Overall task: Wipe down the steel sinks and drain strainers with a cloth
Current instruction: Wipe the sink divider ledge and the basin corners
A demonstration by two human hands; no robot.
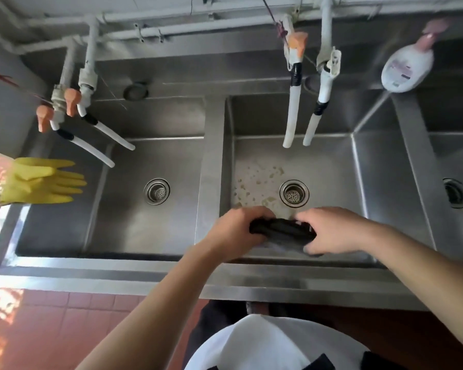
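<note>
**Cloth bunched in both hands over middle basin, wiping not yet begun**

White shirt front (273,343) fills bottom edge, red tiled floor (72,311) beside it. Both bare forearms reach over the steel front rim (118,273). Left hand (238,231) and right hand (332,231) each clench one end of a dark, black rolled cloth (282,231), held between them above the near edge of the middle steel sink basin (358,169). Looks like wringing or refolding, judged from the twisted roll.

Middle basin floor shows pale spots or residue (259,180) left of its round perforated steel drain strainer (294,194). Left steel basin (118,222) has its own round strainer (157,191); a third drain (456,193) sits far right, partly cut off.

To do it well: fold cloth flat into a pad, not a rope, for full contact. Start on the spotted patch, work walls then floor toward the strainer, strainer last. Watch the white hanging tap hoses (301,121) overhead; yellow rubber gloves (40,181) lie unused at left; white-pink bottle (406,68) stands on back ledge.
</note>
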